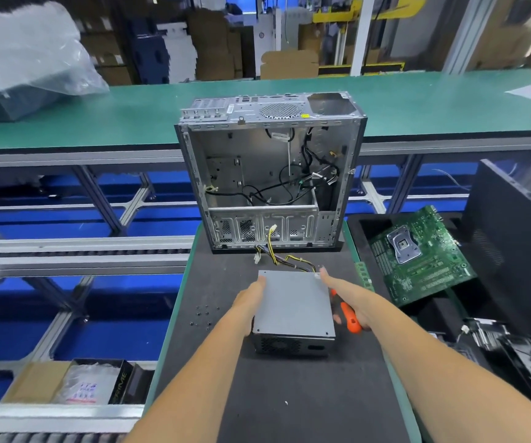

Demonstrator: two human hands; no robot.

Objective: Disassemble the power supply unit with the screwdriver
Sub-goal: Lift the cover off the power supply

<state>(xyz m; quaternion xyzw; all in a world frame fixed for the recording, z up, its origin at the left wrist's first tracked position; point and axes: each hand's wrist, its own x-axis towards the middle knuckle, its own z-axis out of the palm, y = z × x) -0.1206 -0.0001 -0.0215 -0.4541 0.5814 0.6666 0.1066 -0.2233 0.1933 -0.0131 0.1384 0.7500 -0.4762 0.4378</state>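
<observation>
Both forearms bare, no sleeves, gloves or wristwear visible.

Near part of black mat (289,394) is left bare betw. the forearms. PSU (293,310) is flanked closely by both hands; far side is crowded by its cable bundle (285,259) and the open PC case (269,174). Loose screws (205,316) are scattered on the left. Right side is blocked by motherboard (417,254) and black panel (513,251).

Power supply unit (293,303) on worktop (289,394), between left hand (249,300) and right hand (350,300). Computer case (267,174) behind it. Loose screws (205,316) left. Motherboard (417,254) right, beyond the screwdriver (350,321).
</observation>
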